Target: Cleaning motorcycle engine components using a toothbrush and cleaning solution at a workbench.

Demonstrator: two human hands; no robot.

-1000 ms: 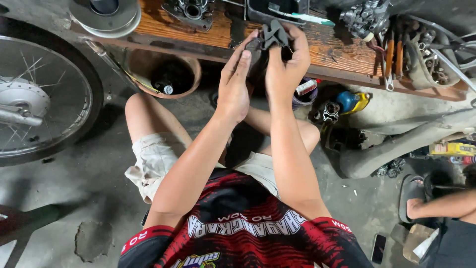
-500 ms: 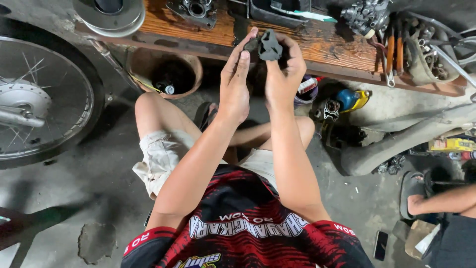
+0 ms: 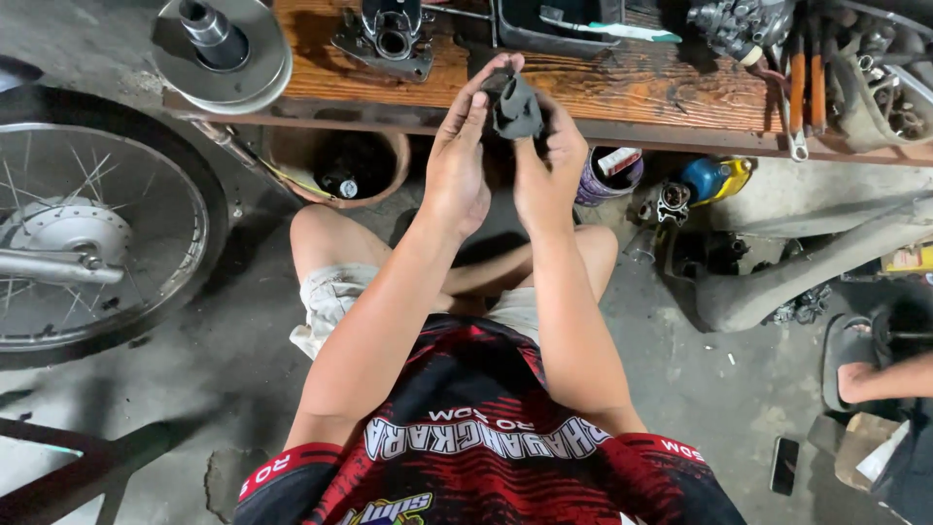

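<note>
Both hands were raised in front of the person, just before the edge of the wooden tabletop (image 3: 622, 87), and they closed together on one small dark part (image 3: 515, 105). Left hand (image 3: 459, 160) stood at about 9 o'clock of the part, palm turned inward, its fingers stretched up along the side of it. Right hand (image 3: 546, 170) was at 3 o'clock, with the thumb and fingers clamped around the lower body of the part. It seemed to me that the step was fitting or turning something on this piece while the two hands steadied it; a careful twist with a firm grip looked necessary, because the part was small and probably greasy. Its surface was matte, dark grey to black, with an irregular cast shape; finer details I could not see. At 12 o'clock on the tabletop lay a grey metal housing (image 3: 387, 34) with a round opening, and at 10 o'clock a smooth round metal pulley disc (image 3: 225, 53) with a short shaft in the centre. Orange-handled tools (image 3: 809, 83) lay at 2 o'clock. Far at 9 o'clock stood a spoked wheel (image 3: 92, 233) with thin shiny spokes, on the rough concrete floor (image 3: 175, 408).
</note>
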